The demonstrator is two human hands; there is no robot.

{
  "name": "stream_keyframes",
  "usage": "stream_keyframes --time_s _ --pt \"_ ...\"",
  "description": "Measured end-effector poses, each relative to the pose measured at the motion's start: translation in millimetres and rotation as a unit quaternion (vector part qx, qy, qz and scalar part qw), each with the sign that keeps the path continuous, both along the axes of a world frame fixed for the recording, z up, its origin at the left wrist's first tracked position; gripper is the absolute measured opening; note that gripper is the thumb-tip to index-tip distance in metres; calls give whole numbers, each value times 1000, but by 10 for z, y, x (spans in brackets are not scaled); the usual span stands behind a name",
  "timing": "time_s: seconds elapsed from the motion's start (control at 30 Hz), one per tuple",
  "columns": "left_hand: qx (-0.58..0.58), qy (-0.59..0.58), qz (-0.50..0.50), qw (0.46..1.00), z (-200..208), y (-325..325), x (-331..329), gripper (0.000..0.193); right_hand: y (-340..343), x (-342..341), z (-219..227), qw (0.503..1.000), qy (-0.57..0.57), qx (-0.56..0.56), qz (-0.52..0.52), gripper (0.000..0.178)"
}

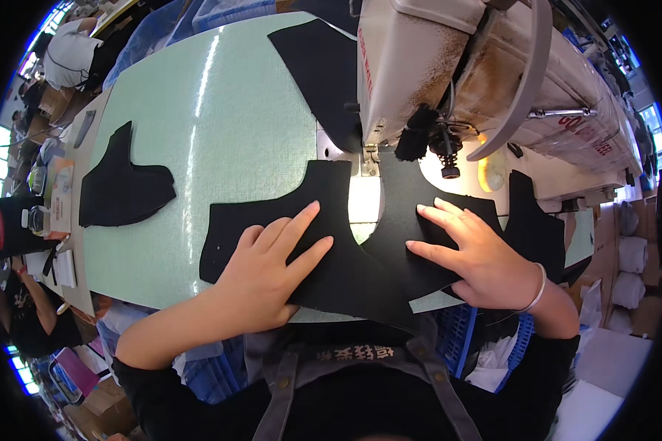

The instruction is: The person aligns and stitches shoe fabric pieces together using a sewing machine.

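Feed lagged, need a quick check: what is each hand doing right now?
Left hand: open, flat on the black fabric piece, gripping nothing.
Right hand: open, fingers spread, pressing the same fabric beside the sewing machine.

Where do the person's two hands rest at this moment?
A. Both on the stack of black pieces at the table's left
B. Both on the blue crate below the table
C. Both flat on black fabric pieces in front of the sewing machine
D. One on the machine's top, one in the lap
C: the left hand and right hand lie palm-down on black fabric pieces before the sewing machine.
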State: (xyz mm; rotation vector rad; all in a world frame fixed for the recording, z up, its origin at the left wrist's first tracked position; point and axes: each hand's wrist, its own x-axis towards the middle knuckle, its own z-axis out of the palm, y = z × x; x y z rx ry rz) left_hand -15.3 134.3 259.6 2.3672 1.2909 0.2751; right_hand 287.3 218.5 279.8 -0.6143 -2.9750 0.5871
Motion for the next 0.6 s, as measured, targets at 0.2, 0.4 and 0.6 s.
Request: stream_keyframes --time_s 0.2,0.4,0.6 --pt "234 36 29 971 -300 162 211 33 43 -140 -201 979 -34 200 -29 42" --pt "103 25 -25 994 -226 549 185 27 213 -312 -218 976 -24 218 -15 47" --pt "223 113 -45 967 -367 494 439 34 167 -337 -316 985 -62 159 -16 51"
